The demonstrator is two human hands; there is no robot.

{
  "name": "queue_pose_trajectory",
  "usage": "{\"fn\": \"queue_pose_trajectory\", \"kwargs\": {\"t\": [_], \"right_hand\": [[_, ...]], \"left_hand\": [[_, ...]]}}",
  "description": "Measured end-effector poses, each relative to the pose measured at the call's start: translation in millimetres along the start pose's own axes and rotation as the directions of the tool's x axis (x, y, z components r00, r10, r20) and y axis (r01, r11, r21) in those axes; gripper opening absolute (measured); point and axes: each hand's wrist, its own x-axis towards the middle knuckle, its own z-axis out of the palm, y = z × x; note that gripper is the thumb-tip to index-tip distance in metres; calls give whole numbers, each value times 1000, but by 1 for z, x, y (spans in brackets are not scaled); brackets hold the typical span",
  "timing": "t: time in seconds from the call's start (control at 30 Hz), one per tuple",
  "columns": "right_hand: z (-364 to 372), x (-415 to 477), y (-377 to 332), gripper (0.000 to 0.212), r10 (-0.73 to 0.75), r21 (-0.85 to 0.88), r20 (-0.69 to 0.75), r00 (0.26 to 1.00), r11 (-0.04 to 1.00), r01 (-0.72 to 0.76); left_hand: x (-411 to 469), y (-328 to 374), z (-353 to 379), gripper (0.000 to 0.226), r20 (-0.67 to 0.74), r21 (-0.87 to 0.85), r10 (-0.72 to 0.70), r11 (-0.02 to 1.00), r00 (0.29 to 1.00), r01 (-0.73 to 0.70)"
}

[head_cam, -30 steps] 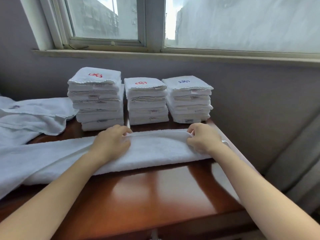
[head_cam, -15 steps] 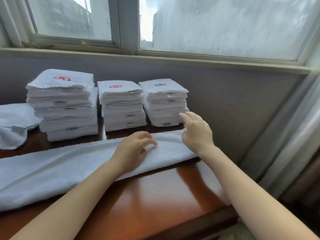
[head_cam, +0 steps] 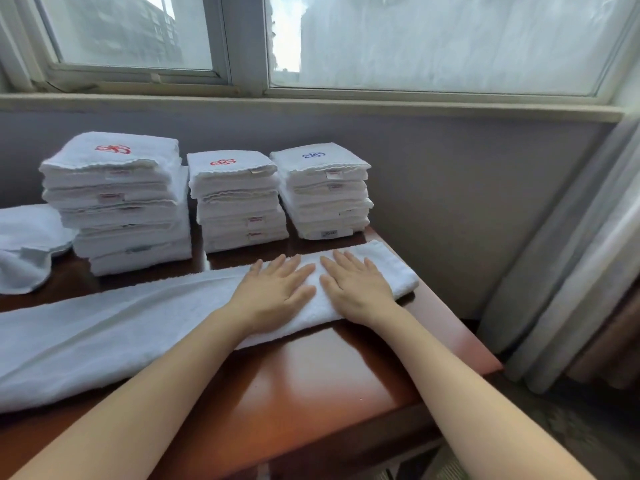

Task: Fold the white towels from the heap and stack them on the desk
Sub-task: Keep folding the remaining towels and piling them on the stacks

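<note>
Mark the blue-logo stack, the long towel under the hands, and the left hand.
blue-logo stack [head_cam: 323, 199], head view, front face.
long towel [head_cam: 121, 323], head view, bare stretch at its middle.
left hand [head_cam: 273, 292], head view, back of hand.

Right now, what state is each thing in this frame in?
Towel: folded lengthwise into a strip, lying on the desk.
Left hand: open, flat on the towel.
Right hand: open, flat on the towel.
Left stack: folded, piled, red mark on top.
Middle stack: folded, red mark on top.
Right stack: folded, blue mark on top.
Heap: unfolded, loose.
</note>
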Motion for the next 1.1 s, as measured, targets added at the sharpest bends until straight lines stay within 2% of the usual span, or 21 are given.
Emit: {"fn": "queue_pose_trajectory", "kwargs": {"t": [0.27,0.43,0.5,0.57,0.63,0.7,0.83,0.97,1.1], "right_hand": [[-17,-20,54,53,35,9,7,999,999,-35],[-26,-32,81,51,33,8,-14,999,999,-33],[-29,-35,81,50,36,-8,-25,999,999,-36],[-30,-39,74,48,41,38,-70,997,999,-39],[-30,-43,58,45,29,159,-143,989,987,-6],[-28,-48,31,42,-35,247,-199,979,965,85],[-14,-59,-44,37,-267,282,-207,941,905,318],[6,-67,-119,36,-481,306,-186,857,800,516],[26,-70,-185,39,-615,282,-155,773,722,632]], "left_hand": [[22,53,10,60,-8,-23,23,999,1000,-23],[24,89,8,48,-174,-88,60,993,983,-76],[18,91,4,43,-194,-123,37,990,980,-62],[4,84,-2,37,-210,-86,30,995,977,-49],[-19,68,-11,33,-247,-66,22,997,969,-39],[-49,49,-19,32,-296,-119,-23,993,955,-13],[-124,9,-39,20,-427,-148,-125,987,895,67],[-200,-30,-52,12,-517,-178,-264,964,814,199],[-259,-66,-55,12,-539,-208,-375,927,754,313]]}}
